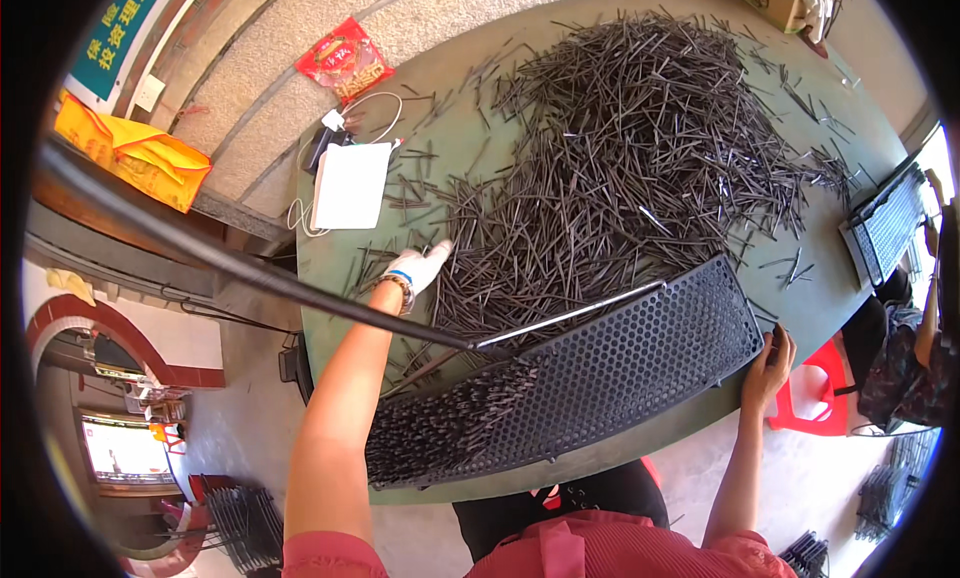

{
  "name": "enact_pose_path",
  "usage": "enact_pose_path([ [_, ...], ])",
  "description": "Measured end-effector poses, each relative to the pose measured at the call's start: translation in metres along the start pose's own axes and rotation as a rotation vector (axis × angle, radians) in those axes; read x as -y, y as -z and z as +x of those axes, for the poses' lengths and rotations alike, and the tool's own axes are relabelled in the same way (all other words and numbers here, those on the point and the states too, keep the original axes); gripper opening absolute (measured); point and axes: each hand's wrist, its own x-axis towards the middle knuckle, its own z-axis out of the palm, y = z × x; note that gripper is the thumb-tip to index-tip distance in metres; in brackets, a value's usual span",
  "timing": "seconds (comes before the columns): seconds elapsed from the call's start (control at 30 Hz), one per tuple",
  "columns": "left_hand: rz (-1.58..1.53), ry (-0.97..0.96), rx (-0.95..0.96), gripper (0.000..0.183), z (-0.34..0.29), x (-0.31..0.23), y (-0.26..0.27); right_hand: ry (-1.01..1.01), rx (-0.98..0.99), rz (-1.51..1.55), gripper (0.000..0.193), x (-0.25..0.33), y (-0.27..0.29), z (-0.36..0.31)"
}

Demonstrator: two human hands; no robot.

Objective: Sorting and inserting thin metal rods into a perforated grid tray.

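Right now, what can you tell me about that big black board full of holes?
The black perforated tray is a long rectangular panel with honeycomb holes, plastic-looking. It lies slanted on the round green table at its near edge. Thin dark sticks stand in the holes at its left end; the rest are unfilled. The bare right hand grips its right corner. A dark rod crosses above it.

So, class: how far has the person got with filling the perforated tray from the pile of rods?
Done: the tray's left part is filled with rods. In hand: the gloved left hand reaches into the pile; the right hand holds the tray's edge. Left: most holes are empty.
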Motion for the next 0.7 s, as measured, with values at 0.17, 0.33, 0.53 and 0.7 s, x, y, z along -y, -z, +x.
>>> enact_pose_path([
  [0.17, 0.068, 0.057, -0.115, 0.109, 0.012, -0.054, -0.011, 0.032, 0.021, 0.002, 0.023, -0.001, 0.000, 0.001],
  [0.33, 0.163, -0.104, -0.119, 0.111, 0.036, -0.097, -0.020, 0.016, 0.050, 0.050, 0.022, -0.002, -0.003, 0.001],
  [0.53, 0.212, -0.231, -0.011, 0.140, -0.004, -0.155, -0.013, 0.001, 0.084, -0.031, 0.021, 0.001, 0.001, 0.002],
  [0.7, 0.480, -0.324, 0.022, 0.136, -0.030, -0.170, -0.012, 0.010, 0.082, -0.053, 0.018, 0.001, 0.002, 0.001],
])
